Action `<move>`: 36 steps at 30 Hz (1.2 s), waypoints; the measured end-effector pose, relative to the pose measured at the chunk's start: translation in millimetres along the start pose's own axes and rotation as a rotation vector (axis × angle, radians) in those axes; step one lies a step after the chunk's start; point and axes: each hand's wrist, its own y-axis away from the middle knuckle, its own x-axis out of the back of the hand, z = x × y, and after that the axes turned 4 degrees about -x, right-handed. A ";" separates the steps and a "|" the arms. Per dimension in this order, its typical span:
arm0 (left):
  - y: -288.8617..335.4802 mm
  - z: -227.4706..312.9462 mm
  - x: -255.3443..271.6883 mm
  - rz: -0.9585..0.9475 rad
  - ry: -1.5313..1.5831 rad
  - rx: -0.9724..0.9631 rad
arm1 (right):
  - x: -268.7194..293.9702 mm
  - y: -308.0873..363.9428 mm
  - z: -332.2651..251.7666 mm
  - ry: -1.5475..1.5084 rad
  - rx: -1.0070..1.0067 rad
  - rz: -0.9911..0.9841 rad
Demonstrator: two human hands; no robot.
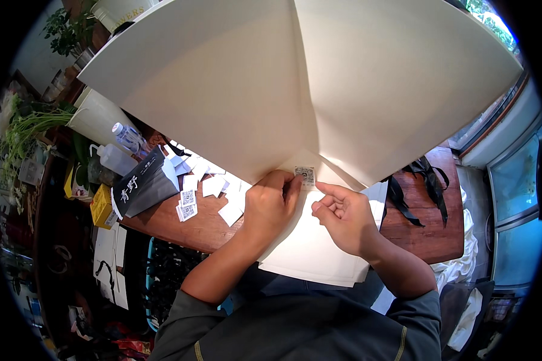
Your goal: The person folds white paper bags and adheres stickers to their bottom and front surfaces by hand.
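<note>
A large cream paperboard sheet [223, 78] with a crease down its middle stands tilted up before me, its lower part lying towards my lap. At the foot of the crease sits a small square card printed with a black code [305, 175]. My left hand [274, 201] is closed, fingers curled, with thumb and fingertips at the card's left edge. To the right of the card, my right hand [348, 221] has its index finger stretched towards the card and its thumb apart, the other fingers loosely bent; nothing shows in it. White sheets [313, 259] lie stacked beneath both wrists.
Loose white cards [214, 185] and several code-printed cards [187, 205] are scattered on the wooden table [424, 240] at left. Beside them are a black paper bag [143, 186], a squeeze bottle [115, 160] and a yellow box [104, 206]. Black ribbons [430, 183] lie at right.
</note>
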 end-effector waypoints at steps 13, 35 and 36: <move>-0.8 2.5 0.7 -0.017 0.025 0.039 | 3.9 -0.9 -5.3 0.035 -0.036 -0.061; -0.3 5.8 12.0 -0.127 0.139 0.041 | 4.4 -1.6 -0.2 -0.027 0.000 0.033; -1.9 5.3 14.5 -0.187 0.173 -0.018 | 4.5 -1.7 0.4 -0.042 -0.004 0.038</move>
